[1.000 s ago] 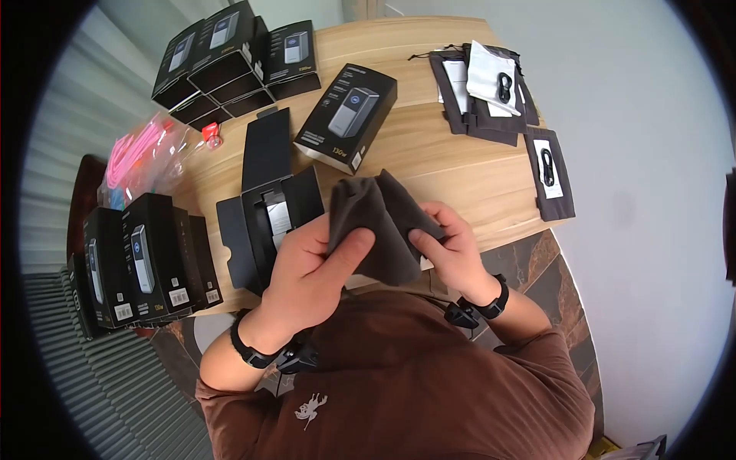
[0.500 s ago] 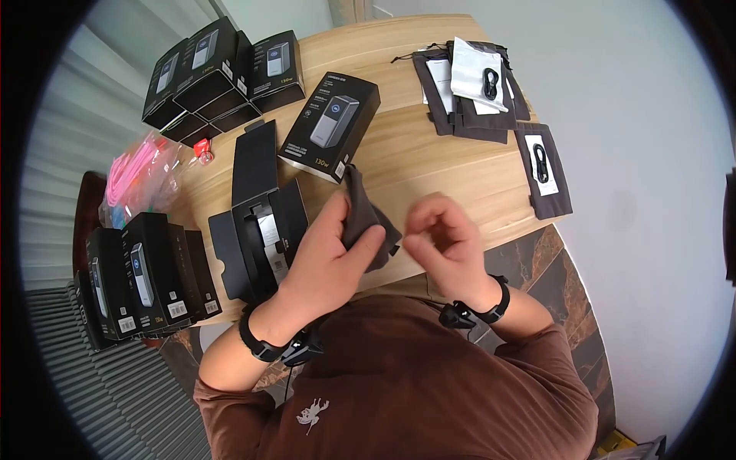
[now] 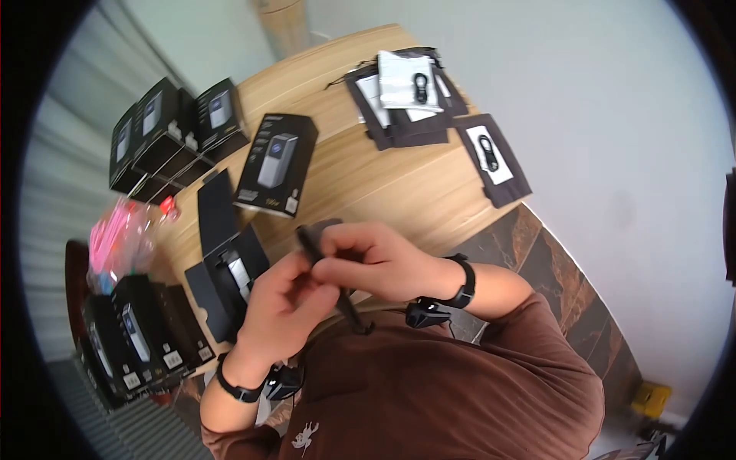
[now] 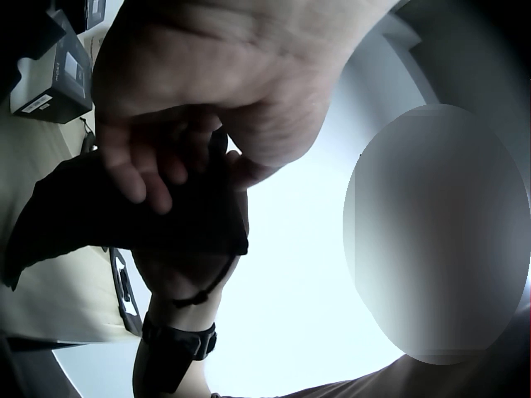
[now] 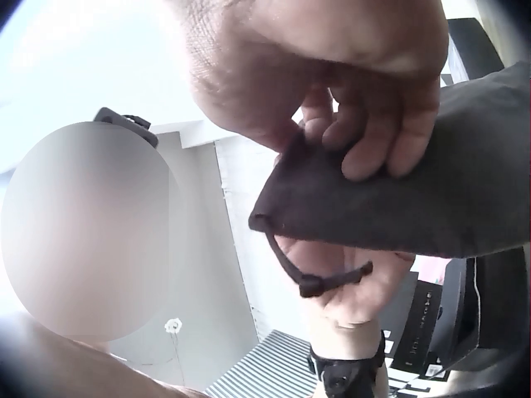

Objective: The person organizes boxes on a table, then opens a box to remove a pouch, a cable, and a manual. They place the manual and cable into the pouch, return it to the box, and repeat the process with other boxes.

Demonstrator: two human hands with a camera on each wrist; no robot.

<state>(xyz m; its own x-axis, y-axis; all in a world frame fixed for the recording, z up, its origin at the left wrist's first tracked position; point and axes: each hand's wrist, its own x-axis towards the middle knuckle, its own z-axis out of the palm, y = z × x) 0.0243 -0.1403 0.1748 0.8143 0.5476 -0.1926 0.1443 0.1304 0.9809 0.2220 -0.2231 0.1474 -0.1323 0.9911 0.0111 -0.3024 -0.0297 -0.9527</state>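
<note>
A dark grey cloth pouch (image 5: 398, 191) is held between both hands, its drawstring with a knotted end hanging from one corner in the right wrist view. My left hand (image 3: 280, 310) pinches the pouch near its edge, fingers curled. Close beside it my right hand (image 3: 383, 261) grips the same edge with thumb and fingers. In the left wrist view the pouch (image 4: 141, 207) looks nearly black and spreads out below the fingers. From the head, most of the pouch is seen edge-on and partly covered by the hands.
An opened black box (image 3: 230, 264) lies left of the hands, a closed box (image 3: 276, 165) beyond it. More boxes (image 3: 157, 130) are stacked at the back left and stand at the near left (image 3: 138, 330). Pouches with cables (image 3: 494, 157) lie at the right, a pink bundle (image 3: 115, 238) at the left.
My right hand has come back to the pouch and grips it beside the left. The pouch has turned edge-on, and the head view has shifted, with the table contents now lower and further left.
</note>
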